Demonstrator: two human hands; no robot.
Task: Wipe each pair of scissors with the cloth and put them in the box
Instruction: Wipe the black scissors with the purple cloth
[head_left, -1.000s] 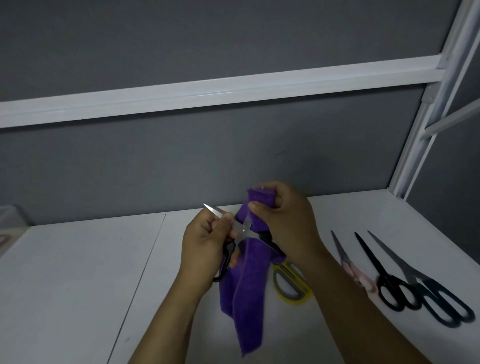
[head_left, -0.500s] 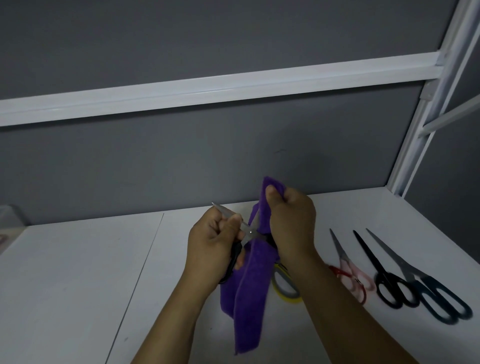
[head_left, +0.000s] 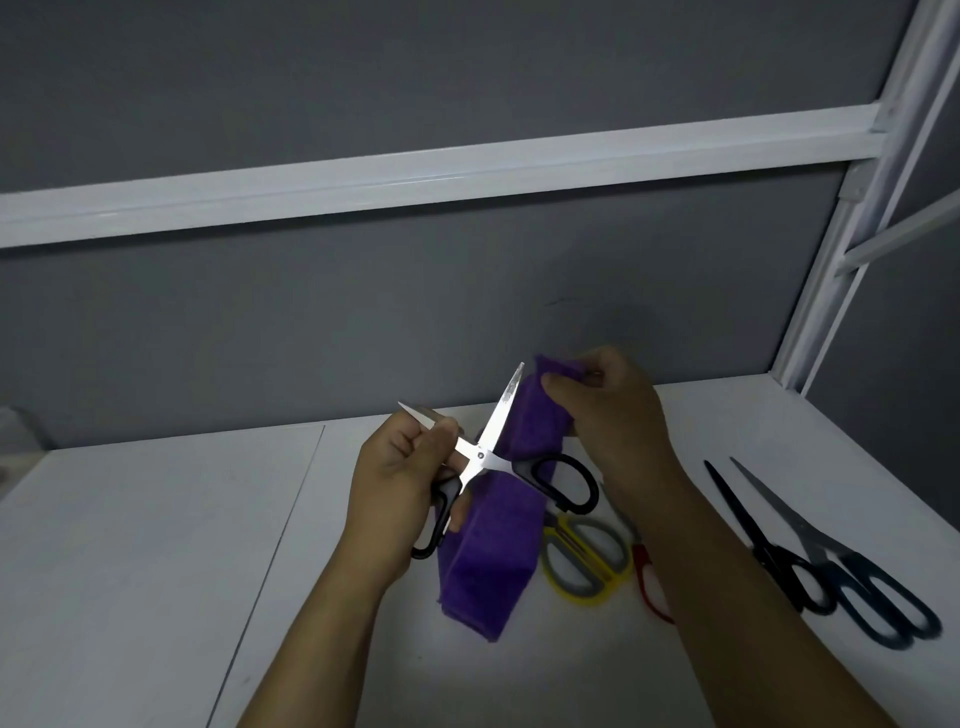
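My left hand (head_left: 400, 483) grips one handle of the black-handled scissors (head_left: 485, 457), whose blades are spread wide apart above the table. One blade points up and right, the other sticks out past my left fingers. My right hand (head_left: 608, 410) pinches the top of the purple cloth (head_left: 493, 540), which hangs down behind the scissors to the table. Yellow-handled scissors (head_left: 584, 564) lie behind the cloth. A red-handled pair (head_left: 647, 582) shows partly under my right forearm. Black scissors (head_left: 769, 545) and dark blue scissors (head_left: 852, 577) lie at the right.
The white table (head_left: 156, 545) has a seam running down its left half. A grey wall with a white rail (head_left: 415, 176) stands behind, and a white frame post (head_left: 831, 270) rises at the right. A pale, translucent object (head_left: 15, 431) sits at the far left edge.
The scissors have opened wide, and one blade has come free of the cloth. My right hand has slid up and right along the cloth, away from the blades.
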